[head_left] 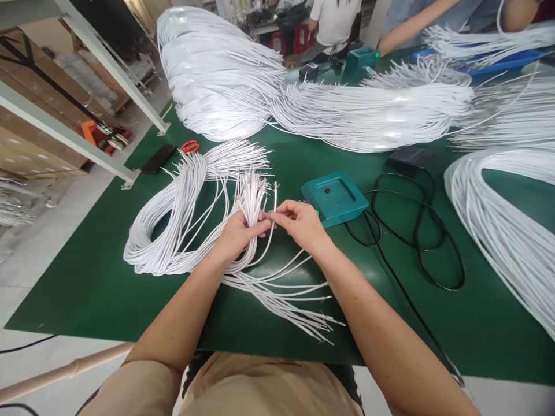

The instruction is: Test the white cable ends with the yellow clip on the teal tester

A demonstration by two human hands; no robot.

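My left hand (237,234) is wrapped round a bundle of thin white wires (254,195), whose stripped ends stand up above my fist. My right hand (301,222) pinches one wire (274,199) of that bundle at the top, right next to my left fingers. The held wires loop back to a coil of white wires (167,228) on the green table (87,277). More loose wire ends (295,303) fan out on the table below my wrists. A teal box (335,196) with a round hole sits just beyond my right hand.
Large heaps of white wire (217,75) (373,110) (503,225) lie at the back and right. A black cable (416,231) loops from a black adapter (410,157). Red scissors (189,146) and a dark phone (158,158) lie at the left. Other people (333,23) work at the far side.
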